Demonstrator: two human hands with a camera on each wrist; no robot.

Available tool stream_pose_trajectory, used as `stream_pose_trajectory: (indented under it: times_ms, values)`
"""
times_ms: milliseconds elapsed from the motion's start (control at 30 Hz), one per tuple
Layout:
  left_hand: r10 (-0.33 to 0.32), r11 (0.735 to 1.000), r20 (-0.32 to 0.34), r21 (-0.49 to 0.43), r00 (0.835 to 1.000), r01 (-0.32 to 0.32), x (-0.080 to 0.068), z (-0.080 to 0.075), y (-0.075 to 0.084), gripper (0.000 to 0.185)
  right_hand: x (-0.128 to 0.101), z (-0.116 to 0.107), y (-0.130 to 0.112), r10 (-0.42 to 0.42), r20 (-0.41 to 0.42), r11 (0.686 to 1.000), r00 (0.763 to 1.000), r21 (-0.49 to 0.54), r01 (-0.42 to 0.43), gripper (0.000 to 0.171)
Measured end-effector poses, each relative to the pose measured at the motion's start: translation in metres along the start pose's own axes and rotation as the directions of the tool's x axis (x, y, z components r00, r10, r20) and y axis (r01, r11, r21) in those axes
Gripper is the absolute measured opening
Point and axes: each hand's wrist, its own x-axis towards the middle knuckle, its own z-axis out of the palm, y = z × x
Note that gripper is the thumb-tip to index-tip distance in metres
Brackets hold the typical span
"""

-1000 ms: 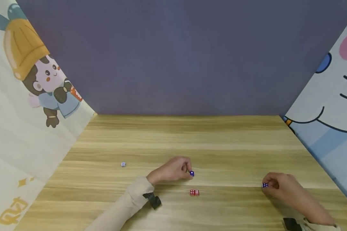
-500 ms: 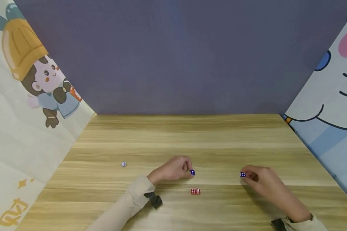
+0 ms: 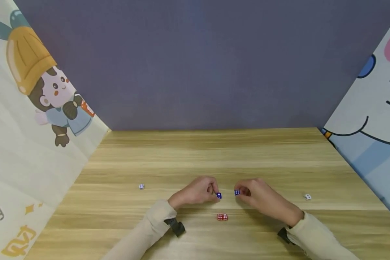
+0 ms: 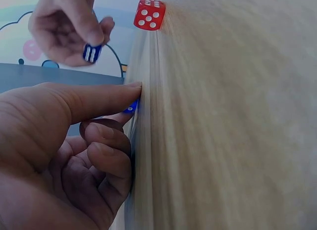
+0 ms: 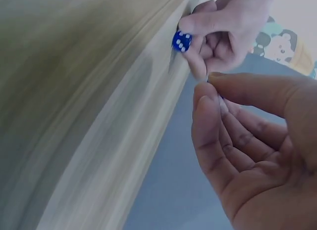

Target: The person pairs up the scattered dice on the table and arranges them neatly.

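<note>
My left hand (image 3: 195, 191) pinches a blue die (image 3: 219, 195) between thumb and forefinger, low against the desk (image 3: 214, 155), near its front middle. In the left wrist view the thumb lies straight along the wood with that die (image 4: 131, 107) peeking out just under its tip, and the other fingers (image 4: 106, 151) are curled in beneath.

My right hand (image 3: 258, 196) pinches a second blue die (image 3: 237, 192) at its fingertips, just beside the first one, with a small gap between the two. From the left wrist camera this die (image 4: 91, 52) shows a face of white pips in rows, held between the thumb and forefinger of the right hand (image 4: 67, 27). In the right wrist view its own die is almost hidden behind the pinched fingertips (image 5: 210, 99); the die opposite (image 5: 182, 41), in my left grip, is plain to see.

A red die (image 3: 222, 217) rests on the desk just in front of both hands, untouched, a six-pip face up. A small white die (image 3: 141, 186) lies well off to the left, and another white die (image 3: 307, 196) lies well off to the right
</note>
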Motion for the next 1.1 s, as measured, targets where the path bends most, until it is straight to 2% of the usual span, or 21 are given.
stream_pose_trajectory:
  times_ms: [200, 300, 467, 633, 900, 1100]
  values:
    - [0.017, 1.000, 0.009, -0.005, 1.000, -0.017, 0.001, 0.000, -0.001, 0.017, 0.018, 0.018, 0.000, -0.018, -0.023, 0.999, 1.000, 0.046, 0.019, 0.013]
    - [0.020, 1.000, 0.013, -0.006, 1.000, -0.020, 0.002, 0.000, -0.001, 0.016, 0.022, 0.028, 0.005, 0.017, -0.015, 0.987, 1.000, 0.157, -0.014, 0.013]
    - [0.012, 1.000, 0.017, -0.015, 1.000, -0.012, 0.002, 0.000, 0.000, 0.016, 0.025, 0.038, 0.010, 0.064, 0.013, 0.942, 0.998, 0.328, -0.064, 0.012]
    - [-0.005, 1.000, 0.010, -0.016, 1.000, 0.005, 0.001, -0.001, 0.000, 0.017, 0.027, 0.040, 0.011, 0.088, 0.009, 0.934, 0.996, 0.346, -0.086, 0.015]
    - [0.006, 1.000, -0.010, -0.020, 1.000, -0.006, 0.001, -0.001, 0.000, 0.017, 0.027, 0.040, 0.012, 0.087, -0.017, 0.966, 0.996, 0.245, -0.080, 0.012]
    - [0.001, 1.000, -0.006, -0.015, 1.000, -0.001, 0.002, 0.000, 0.000, 0.017, 0.026, 0.040, 0.013, 0.068, 0.007, 0.959, 0.998, 0.276, -0.068, 0.015]
